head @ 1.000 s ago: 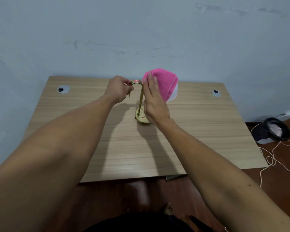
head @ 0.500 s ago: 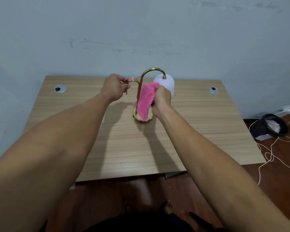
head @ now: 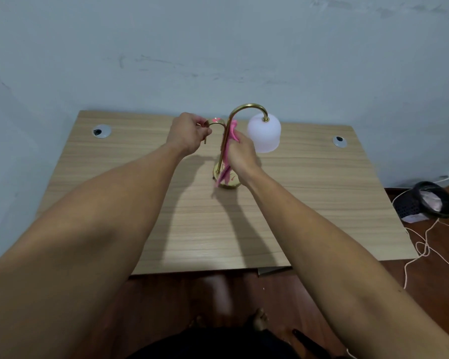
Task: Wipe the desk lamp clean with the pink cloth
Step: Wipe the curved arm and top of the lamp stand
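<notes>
A brass desk lamp [head: 246, 108] stands upright on the wooden table [head: 309, 203], with a tall curved arm, a round gold base and a white shade [head: 265, 133] hanging at the right. A shorter brass hook arches to the left. My left hand [head: 188, 134] pinches that short hook. My right hand [head: 240, 151] grips the pink cloth [head: 228, 154] and presses it against the tall stem, just right of it. The cloth's lower end trails down onto the base.
Two round cable grommets [head: 101, 131] [head: 339, 141] sit near the table's back corners. The table backs onto a pale wall. On the dark floor at the right lie a black basket [head: 430, 203] and a loose white cord [head: 425, 244].
A second ago the cloth was spread over the shade. My right hand has since bunched it and brought it down onto the stem, uncovering the shade. My left hand has stayed on the short hook.
</notes>
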